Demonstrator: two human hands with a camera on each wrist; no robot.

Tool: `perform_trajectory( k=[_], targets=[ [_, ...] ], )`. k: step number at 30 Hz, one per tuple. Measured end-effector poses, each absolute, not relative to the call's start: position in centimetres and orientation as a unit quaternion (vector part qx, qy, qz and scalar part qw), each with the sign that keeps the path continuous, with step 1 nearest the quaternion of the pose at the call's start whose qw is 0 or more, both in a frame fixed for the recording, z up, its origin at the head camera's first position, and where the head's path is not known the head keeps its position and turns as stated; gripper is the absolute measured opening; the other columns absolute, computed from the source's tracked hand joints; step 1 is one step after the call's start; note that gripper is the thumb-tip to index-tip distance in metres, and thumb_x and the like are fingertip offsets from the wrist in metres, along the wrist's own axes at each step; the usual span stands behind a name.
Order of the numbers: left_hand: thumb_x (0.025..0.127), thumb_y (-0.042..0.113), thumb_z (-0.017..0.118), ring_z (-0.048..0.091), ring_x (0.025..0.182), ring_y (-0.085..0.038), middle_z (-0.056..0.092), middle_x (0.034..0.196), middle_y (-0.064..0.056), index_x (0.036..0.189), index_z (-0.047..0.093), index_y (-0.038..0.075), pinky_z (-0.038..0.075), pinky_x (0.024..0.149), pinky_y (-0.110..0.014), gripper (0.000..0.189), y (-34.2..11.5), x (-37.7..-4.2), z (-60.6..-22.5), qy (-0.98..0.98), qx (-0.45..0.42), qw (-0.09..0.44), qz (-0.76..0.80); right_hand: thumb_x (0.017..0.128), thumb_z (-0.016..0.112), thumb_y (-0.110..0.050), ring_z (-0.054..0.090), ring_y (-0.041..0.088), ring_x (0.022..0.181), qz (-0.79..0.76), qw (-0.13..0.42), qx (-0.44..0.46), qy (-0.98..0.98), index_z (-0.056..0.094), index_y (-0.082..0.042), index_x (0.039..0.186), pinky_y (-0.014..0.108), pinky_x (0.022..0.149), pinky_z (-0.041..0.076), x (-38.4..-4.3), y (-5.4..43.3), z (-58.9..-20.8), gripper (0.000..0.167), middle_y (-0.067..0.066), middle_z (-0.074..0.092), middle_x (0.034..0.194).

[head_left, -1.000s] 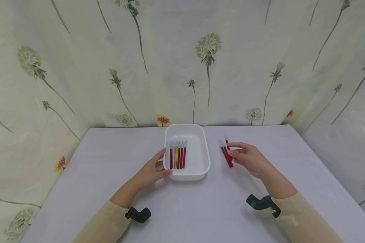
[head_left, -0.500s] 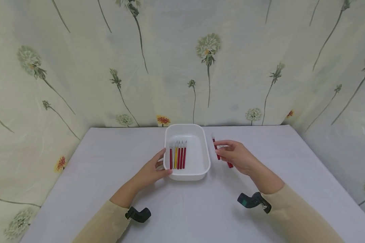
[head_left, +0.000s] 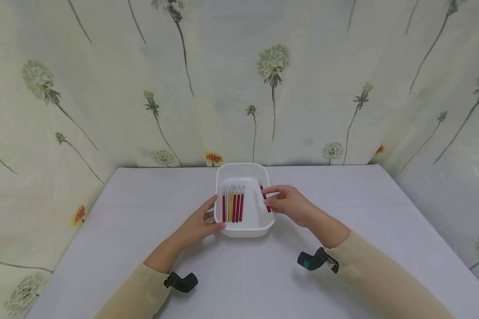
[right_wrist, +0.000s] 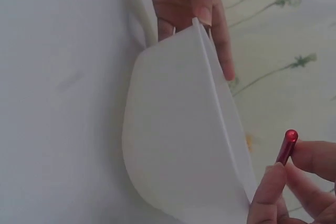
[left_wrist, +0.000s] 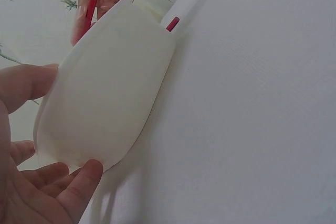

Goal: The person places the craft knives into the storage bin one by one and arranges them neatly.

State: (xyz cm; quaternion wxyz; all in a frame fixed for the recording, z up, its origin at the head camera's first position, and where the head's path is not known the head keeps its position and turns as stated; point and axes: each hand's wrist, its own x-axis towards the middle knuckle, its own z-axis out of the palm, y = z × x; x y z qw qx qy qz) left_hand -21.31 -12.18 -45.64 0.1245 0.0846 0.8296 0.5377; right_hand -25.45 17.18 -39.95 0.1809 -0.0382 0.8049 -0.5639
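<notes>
In the head view a white plastic tub (head_left: 247, 232) stands at the table's middle. My left hand (head_left: 198, 227) holds its left side, thumb at the near corner and fingers along the rim. My right hand (head_left: 292, 205) pinches a slim red pen-shaped tool (head_left: 268, 208) between thumb and fingers over the tub's right part; its round, shiny red end (right_wrist: 291, 135) faces the right wrist camera. Inside the tub, at the left, lie several similar red tools (head_left: 237, 209) and a yellow one (head_left: 230, 208) side by side, pale tips pointing away.
Past the tub's corner, a red end (left_wrist: 173, 23) shows low by the table in the left wrist view. The white-covered table (head_left: 175, 186) meets a flower-printed curtain (head_left: 223, 88) at the back. Both wrists carry black camera mounts (head_left: 312, 260).
My right hand has moved left from the table on the right to above the tub, carrying one red pen-shaped tool. The left hand and tub have stayed in place.
</notes>
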Motion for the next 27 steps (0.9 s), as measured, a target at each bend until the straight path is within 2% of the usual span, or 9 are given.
perform_trajectory(
  k=[14, 18, 22, 27],
  targets=[
    [0.086, 0.033, 0.080, 0.040, 0.142, -0.031, 0.028, 0.163, -0.007, 0.161, 0.022, 0.024, 0.047, 0.105, -0.048, 0.095, -12.2, -21.3, -45.5, 0.825, 0.089, 0.127, 0.543, 0.094, 0.070, -0.009, 0.067, 0.028, 0.101, -0.561, 0.184, -0.018, 0.807, 0.059, -0.001, 0.134, 0.034, 0.090, 0.057, -26.2, 14.9, -39.6, 0.042, 0.018, 0.064, 0.116],
    [0.086, 0.034, 0.080, 0.041, 0.142, -0.032, 0.028, 0.163, -0.007, 0.161, 0.022, 0.024, 0.047, 0.104, -0.049, 0.095, -12.1, -21.3, -45.5, 0.828, 0.088, 0.128, 0.538, 0.094, 0.070, -0.010, 0.068, 0.029, 0.101, -0.554, 0.187, 0.002, 0.811, 0.059, -0.003, 0.134, 0.038, 0.093, 0.056, -26.4, 14.1, -39.6, 0.043, 0.018, 0.063, 0.118],
    [0.087, 0.033, 0.079, 0.041, 0.142, -0.032, 0.028, 0.163, -0.007, 0.161, 0.022, 0.024, 0.047, 0.104, -0.049, 0.094, -12.2, -21.3, -45.5, 0.831, 0.087, 0.127, 0.535, 0.095, 0.069, -0.010, 0.068, 0.029, 0.099, -0.564, 0.190, 0.014, 0.804, 0.059, -0.002, 0.134, 0.042, 0.096, 0.054, -26.4, 12.9, -39.8, 0.042, 0.019, 0.063, 0.121],
    [0.087, 0.032, 0.079, 0.041, 0.142, -0.033, 0.028, 0.163, -0.008, 0.161, 0.022, 0.023, 0.047, 0.104, -0.050, 0.093, -12.1, -21.3, -45.5, 0.831, 0.088, 0.125, 0.534, 0.095, 0.068, -0.010, 0.068, 0.024, 0.094, -0.574, 0.176, 0.018, 0.799, 0.059, -0.001, 0.132, 0.039, 0.092, 0.057, -25.8, 11.3, -40.4, 0.039, 0.019, 0.064, 0.119]
  ],
)
